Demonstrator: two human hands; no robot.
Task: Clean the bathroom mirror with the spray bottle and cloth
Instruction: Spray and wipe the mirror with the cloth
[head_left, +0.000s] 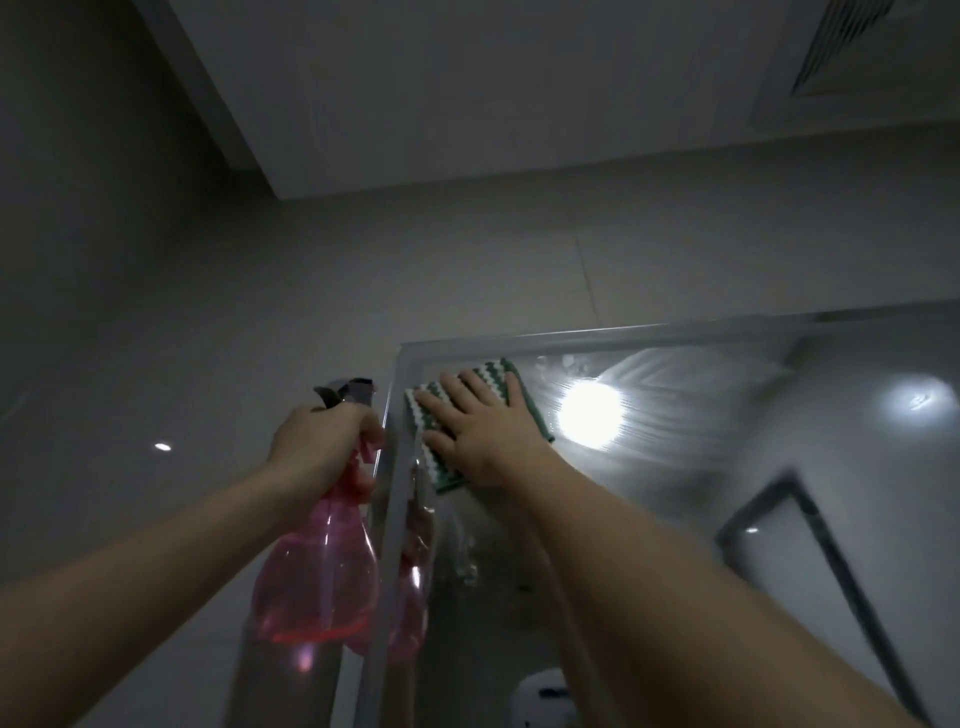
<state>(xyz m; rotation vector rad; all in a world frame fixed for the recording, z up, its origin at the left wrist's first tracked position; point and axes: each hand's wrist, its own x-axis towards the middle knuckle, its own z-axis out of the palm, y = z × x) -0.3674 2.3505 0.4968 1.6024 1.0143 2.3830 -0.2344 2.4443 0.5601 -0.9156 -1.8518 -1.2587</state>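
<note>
Two bare hands raised, both busy. Left hand (317, 447) wraps the neck of a pink translucent spray bottle (319, 566), fingers closed around it just under the dark trigger head (347, 397); whether a finger rests on the trigger I cannot tell. Bottle hangs below the fist, nozzle above the knuckles and aimed toward the glass, just beside the mirror's pale frame (389, 467). Likely parked there so another spritz is ready without changing grip. A pink reflection of it shows in the glass past the frame.

Right of the frame: bathroom mirror (675, 493), upper left corner in view. Right hand (480, 431) lies flat, fingers spread and extended, palm pressing a green-and-white striped cloth (485, 374) against the glass. Cloth pokes out beyond the fingertips and under the thumb side, tucked close into the corner. Open palm rather than a pinch probably spreads pressure over the whole pad.

Beyond the little finger, streaky wipe marks fan across the glass around a bright lamp reflection (589, 413). Judged mid-wipe; lower glass under the wrist looks spotted, not yet done.
</note>
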